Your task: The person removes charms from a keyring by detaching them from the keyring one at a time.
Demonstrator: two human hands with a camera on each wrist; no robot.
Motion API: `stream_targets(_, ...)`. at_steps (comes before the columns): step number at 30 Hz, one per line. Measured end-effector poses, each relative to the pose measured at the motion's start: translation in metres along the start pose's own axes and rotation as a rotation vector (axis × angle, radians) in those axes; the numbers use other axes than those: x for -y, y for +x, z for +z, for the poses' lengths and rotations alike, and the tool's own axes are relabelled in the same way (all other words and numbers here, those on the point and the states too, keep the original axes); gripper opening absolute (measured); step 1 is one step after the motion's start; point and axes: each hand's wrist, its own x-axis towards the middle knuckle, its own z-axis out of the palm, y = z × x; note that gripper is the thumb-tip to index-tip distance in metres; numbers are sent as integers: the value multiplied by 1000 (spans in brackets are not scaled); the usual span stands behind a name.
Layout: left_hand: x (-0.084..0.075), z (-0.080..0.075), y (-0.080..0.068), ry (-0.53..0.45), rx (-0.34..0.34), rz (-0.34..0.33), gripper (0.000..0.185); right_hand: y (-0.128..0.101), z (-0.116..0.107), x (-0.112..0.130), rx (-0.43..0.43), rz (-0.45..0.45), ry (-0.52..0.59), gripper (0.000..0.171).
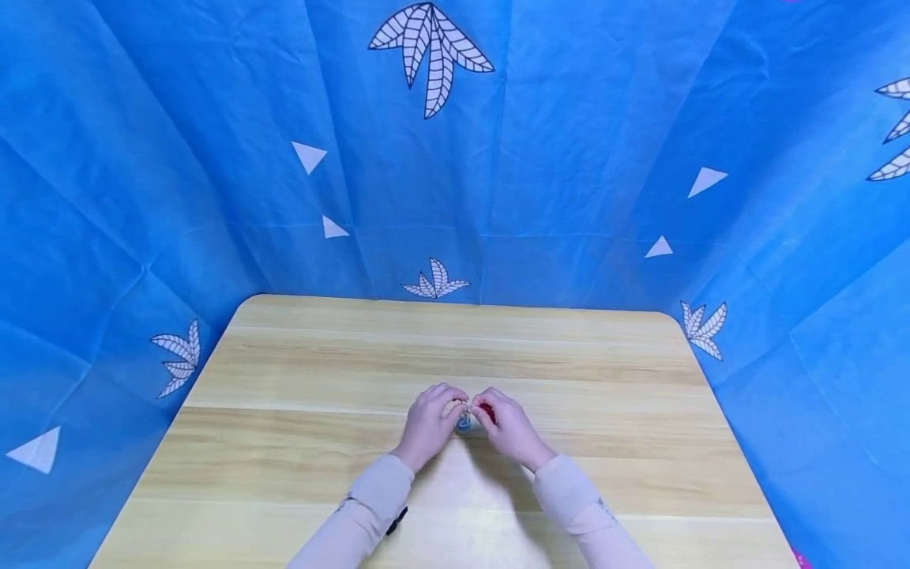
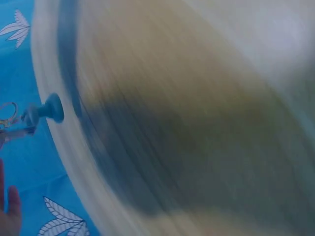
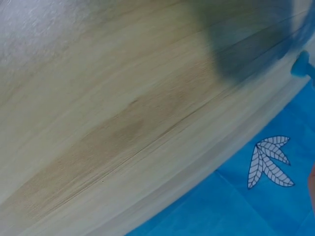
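Observation:
Over the middle of the table my left hand (image 1: 430,423) and right hand (image 1: 510,427) meet, fingertips close together. Between them is a small blue piece (image 1: 464,423) with a flared round base. It lies sideways across the left wrist view, where a thin metal ring (image 2: 11,109) shows at its other end. My left thumb and forefinger pinch at the top of this piece; the exact contact is too small to make out. My right hand holds a small dark red thing (image 1: 487,412), mostly hidden by the fingers. The right wrist view catches only the blue base (image 3: 300,64).
The light wood table (image 1: 284,379) has rounded far corners. A blue cloth (image 1: 569,158) with white leaf prints hangs behind and at both sides. Beside the left forearm shows a small black thing (image 1: 396,521), partly hidden by the sleeve.

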Motion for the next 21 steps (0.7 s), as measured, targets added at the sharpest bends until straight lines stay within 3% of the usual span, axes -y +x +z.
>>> stream_targets(3, -1, -2, 0, 114, -45, 113, 8, 0, 0, 1, 5, -5, -11, 4)
stream_targets(5, -2, -2, 0, 127, -66, 128, 8, 0, 0, 2, 2, -3, -9, 4)
stream_targets(8, -3, -2, 0, 60, -69, 49, 6, -1, 0, 3, -4, 9, 17, 4)
stream_targets(14, -5, 0, -1, -167, -64, -162, 5, -1, -1, 2, -18, 17, 68, 4)
stream_targets(21, -6, 3, 0, -305, -70, -319, 6, 0, 0, 2, -17, 32, 91, 4)
